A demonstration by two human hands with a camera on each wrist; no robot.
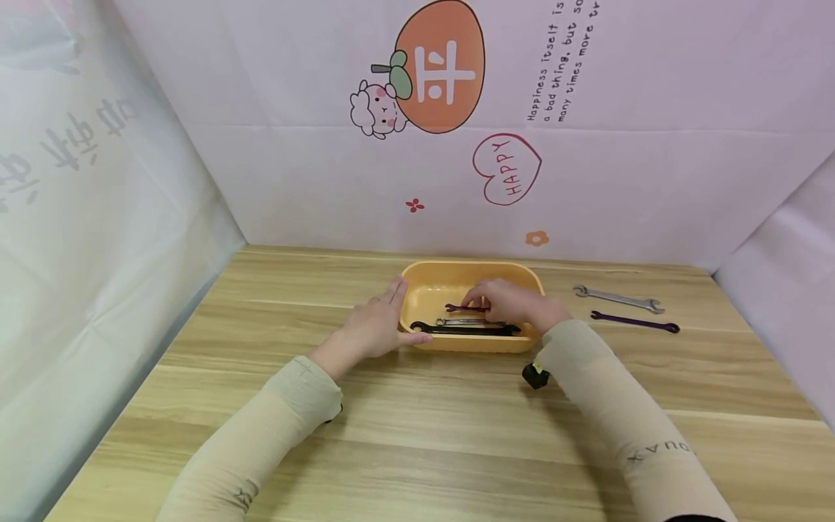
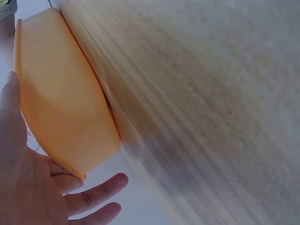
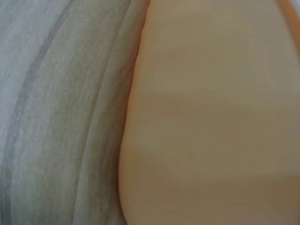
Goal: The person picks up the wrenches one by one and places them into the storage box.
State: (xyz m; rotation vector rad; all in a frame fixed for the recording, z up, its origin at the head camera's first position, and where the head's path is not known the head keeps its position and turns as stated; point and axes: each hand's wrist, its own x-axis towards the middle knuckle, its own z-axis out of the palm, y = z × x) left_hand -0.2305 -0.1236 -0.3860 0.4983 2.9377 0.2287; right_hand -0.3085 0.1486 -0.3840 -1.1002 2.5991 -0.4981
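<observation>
While both hands were kept at the yellow tub, the wooden table was seen spreading out beneath and around them, walled on three sides by a pale printed backdrop. The tub was set on the table between the two hands, its left end wall touched by the left hand. That hand was laid flat with its fingers straight and slightly spread along the outside of the wall, the thumb stretched along the near rim; in the left wrist view the tub's orange-yellow side was shown right against the open palm, nothing being gripped.

Inside the tub, under the right hand, three wrenches were held. A black wrench was laid along the near wall, just below that hand's fingers. A silver wrench was laid just beyond it, the two close together. A dark red wrench was pinched at one end by the curled fingertips of the right hand, which was reached in over the tub's right rim; whether it was touching the tub floor could not be told. The right wrist view was filled by the tub's outer wall and table grain.

To the right of the right hand, well apart from the tub, a second silver wrench and a purple wrench were left on the table, one just behind the other.
</observation>
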